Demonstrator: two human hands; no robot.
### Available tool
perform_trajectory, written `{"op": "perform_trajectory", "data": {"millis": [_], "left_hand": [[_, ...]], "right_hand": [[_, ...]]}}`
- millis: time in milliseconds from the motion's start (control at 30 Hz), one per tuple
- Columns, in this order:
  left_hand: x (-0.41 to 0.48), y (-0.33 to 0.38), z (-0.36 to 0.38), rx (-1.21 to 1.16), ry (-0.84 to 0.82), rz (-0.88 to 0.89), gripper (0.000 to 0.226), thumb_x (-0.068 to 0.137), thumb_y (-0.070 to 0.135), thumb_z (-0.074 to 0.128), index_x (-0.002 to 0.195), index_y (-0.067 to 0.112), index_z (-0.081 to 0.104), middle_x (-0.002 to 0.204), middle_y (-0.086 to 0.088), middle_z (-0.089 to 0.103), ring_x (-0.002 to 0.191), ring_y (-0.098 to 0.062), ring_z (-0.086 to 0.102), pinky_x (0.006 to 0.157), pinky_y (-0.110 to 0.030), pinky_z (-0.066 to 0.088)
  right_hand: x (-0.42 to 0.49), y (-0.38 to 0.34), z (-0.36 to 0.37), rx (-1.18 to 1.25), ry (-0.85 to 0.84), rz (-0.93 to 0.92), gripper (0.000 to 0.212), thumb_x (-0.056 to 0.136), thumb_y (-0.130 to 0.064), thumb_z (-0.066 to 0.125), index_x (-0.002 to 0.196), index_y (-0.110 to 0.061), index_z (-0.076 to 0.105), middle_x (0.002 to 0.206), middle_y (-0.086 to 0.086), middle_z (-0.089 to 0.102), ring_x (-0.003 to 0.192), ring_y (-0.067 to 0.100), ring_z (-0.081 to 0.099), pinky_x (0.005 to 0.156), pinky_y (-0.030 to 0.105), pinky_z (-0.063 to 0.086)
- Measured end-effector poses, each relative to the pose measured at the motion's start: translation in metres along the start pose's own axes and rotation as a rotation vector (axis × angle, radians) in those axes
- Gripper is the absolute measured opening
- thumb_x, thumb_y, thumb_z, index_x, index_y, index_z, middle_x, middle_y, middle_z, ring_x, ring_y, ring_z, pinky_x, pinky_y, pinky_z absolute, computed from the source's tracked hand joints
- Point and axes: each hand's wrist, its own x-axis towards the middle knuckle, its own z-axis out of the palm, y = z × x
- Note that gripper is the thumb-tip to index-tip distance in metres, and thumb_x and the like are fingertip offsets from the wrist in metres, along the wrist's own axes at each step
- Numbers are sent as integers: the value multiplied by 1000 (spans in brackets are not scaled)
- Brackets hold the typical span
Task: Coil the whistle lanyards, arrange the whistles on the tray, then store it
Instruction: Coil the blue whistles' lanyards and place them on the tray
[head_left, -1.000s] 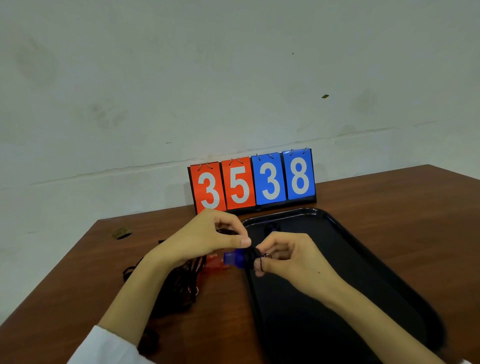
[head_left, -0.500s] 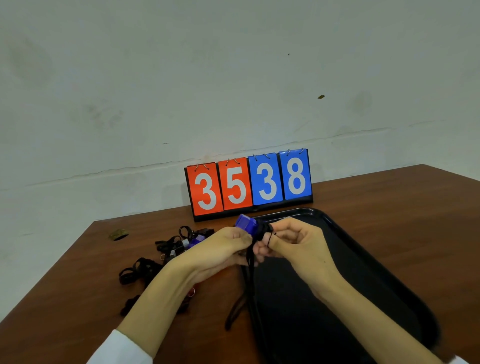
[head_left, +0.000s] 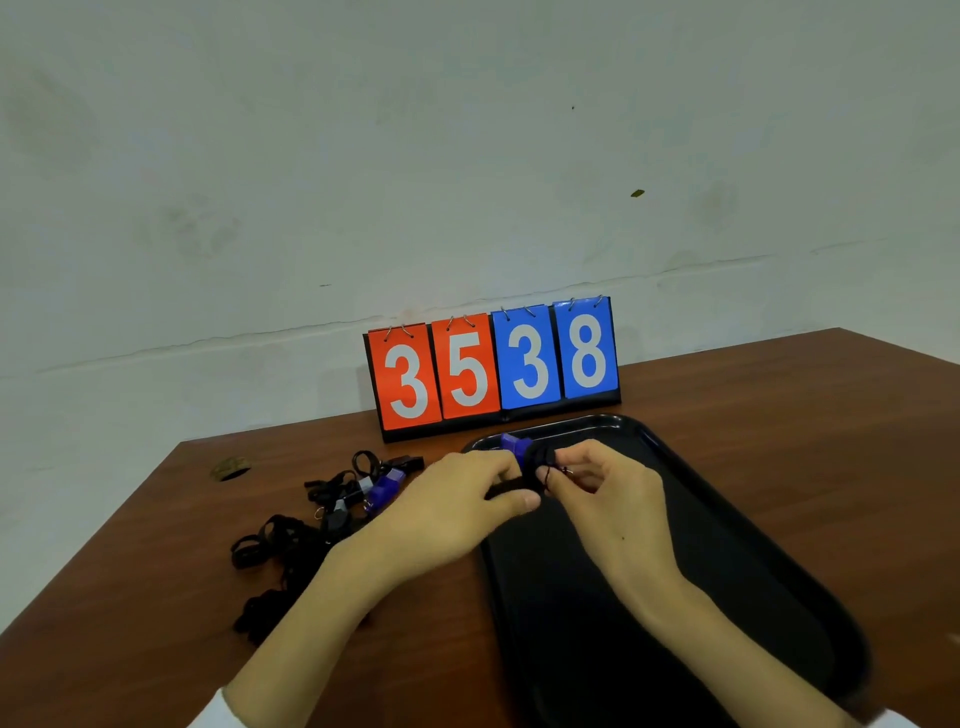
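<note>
A blue whistle (head_left: 514, 445) with black lanyard wound around it sits between my two hands, above the far left corner of the black tray (head_left: 737, 545). My left hand (head_left: 457, 506) pinches the black lanyard (head_left: 506, 489) just below the whistle. My right hand (head_left: 597, 480) grips the wound cord and the small metal ring beside the whistle. A heap of other whistles and black lanyards (head_left: 322, 514) lies on the table left of the tray, with a purple whistle (head_left: 385, 486) among them.
A flip scoreboard (head_left: 493, 366) reading 3538 stands at the table's far edge behind the tray. The brown wooden table (head_left: 779, 415) meets a pale wall. A small hole (head_left: 231, 468) marks the tabletop at far left.
The loose lanyard that hung down below my hands has been taken up around the whistle. Both hands stayed together above the tray's far left corner.
</note>
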Motion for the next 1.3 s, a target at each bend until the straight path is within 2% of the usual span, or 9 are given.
{"op": "perform_trajectory", "data": {"millis": [100, 200, 333, 600, 733, 833, 933, 1133, 1300], "left_hand": [[-3, 2, -7, 173, 143, 37, 11, 89, 39, 55, 82, 30, 52, 79, 13, 54, 74, -3, 52, 67, -17, 41], [-5, -1, -15, 169, 173, 85, 8, 84, 36, 63, 85, 30, 59, 74, 17, 54, 73, 0, 53, 68, -17, 44], [-3, -8, -23, -28, 163, 116, 9, 78, 30, 71, 79, 30, 63, 76, 12, 63, 75, 0, 60, 69, -15, 49], [0, -33, -22, -520, 30, -1, 16, 70, 35, 67, 74, 19, 66, 70, 5, 67, 69, -9, 64, 69, -18, 51], [2, -33, -9, -735, -29, -57, 15, 89, 19, 56, 78, 13, 63, 55, 5, 56, 44, -7, 43, 45, -17, 33], [4, -31, -2, -896, -54, -82, 22, 96, 12, 44, 84, 13, 62, 54, 5, 53, 41, -5, 32, 41, -18, 23], [5, -25, 2, -956, -36, -95, 15, 94, 15, 49, 85, 13, 62, 60, 3, 55, 42, -4, 36, 40, -16, 26], [8, -9, 9, -514, 272, -166, 13, 89, 15, 59, 98, 19, 67, 71, 3, 64, 44, -1, 51, 44, -15, 43], [1, 8, 15, -250, 521, -63, 21, 84, 15, 66, 104, 22, 68, 89, 12, 64, 79, -4, 65, 77, -20, 53]], "right_hand": [[1, 1, 0, -62, -62, -24, 15, 79, -18, 71, 92, -25, 67, 83, -13, 68, 78, -3, 63, 75, 13, 50], [0, 1, 0, -119, -194, -61, 14, 79, -20, 71, 92, -26, 68, 84, -12, 68, 79, -1, 64, 77, 16, 51], [-2, -4, 0, -33, -446, -103, 13, 80, -17, 70, 90, -23, 68, 81, -8, 71, 77, 0, 67, 76, 16, 53], [0, -18, -7, 413, -674, 72, 11, 79, -2, 65, 87, -9, 67, 78, 3, 73, 73, 16, 71, 67, 21, 56], [1, -20, -11, 556, -599, 143, 12, 80, -1, 63, 86, -9, 67, 76, 7, 73, 74, 18, 71, 66, 23, 57], [1, -20, -11, 666, -486, 221, 13, 81, 0, 61, 91, -6, 67, 77, 9, 73, 74, 19, 71, 67, 26, 58], [2, -18, -11, 721, -334, 280, 14, 82, -1, 61, 93, -7, 67, 79, 10, 74, 74, 19, 71, 67, 26, 58], [3, -12, -6, 555, -98, 235, 12, 80, -8, 67, 88, -16, 67, 78, 4, 74, 73, 13, 72, 68, 23, 58], [3, -8, -5, 443, -4, 196, 15, 79, -8, 69, 89, -19, 67, 77, 0, 73, 70, 8, 71, 64, 19, 57]]}}
